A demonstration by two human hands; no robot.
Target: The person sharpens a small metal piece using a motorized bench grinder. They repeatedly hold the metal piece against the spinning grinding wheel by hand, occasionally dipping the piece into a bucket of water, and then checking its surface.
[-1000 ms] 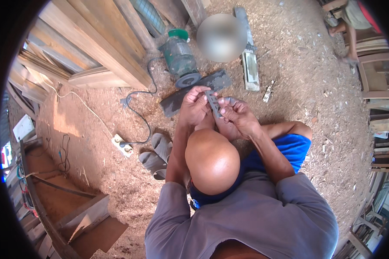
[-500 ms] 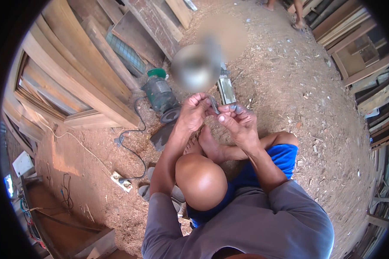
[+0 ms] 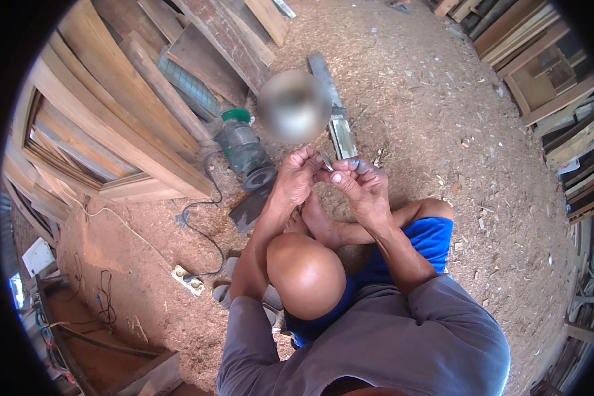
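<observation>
Both hands meet in front of my bent knees, around a small, thin grey metal piece [image 3: 327, 161]. My left hand [image 3: 299, 173] is closed, pinching it between thumb and fingers from the left. From the right, the thumb and curled fingers of my right hand [image 3: 364, 186] grip its lower end. The fingers cover much of the piece, so its exact kind cannot be made out. Just beyond the hands lies a pale, flat rectangular block [image 3: 344, 137] on a long narrow board [image 3: 321, 74]. A blurred round vessel [image 3: 294, 109] stands to its left.
A green bench grinder [image 3: 243, 146] with a round wheel sits on the floor at left, its dark cord running to a white socket strip [image 3: 187, 281]. Wooden frames [image 3: 122, 125] and planks lean at far left. Stacked timber [image 3: 548, 72] lines the right side. Wood shavings cover the ground.
The metal piece has tilted slightly between my fingers, while both hands stay nearly in place. A person's feet at the top right have moved mostly out of view. The view has shifted a little.
</observation>
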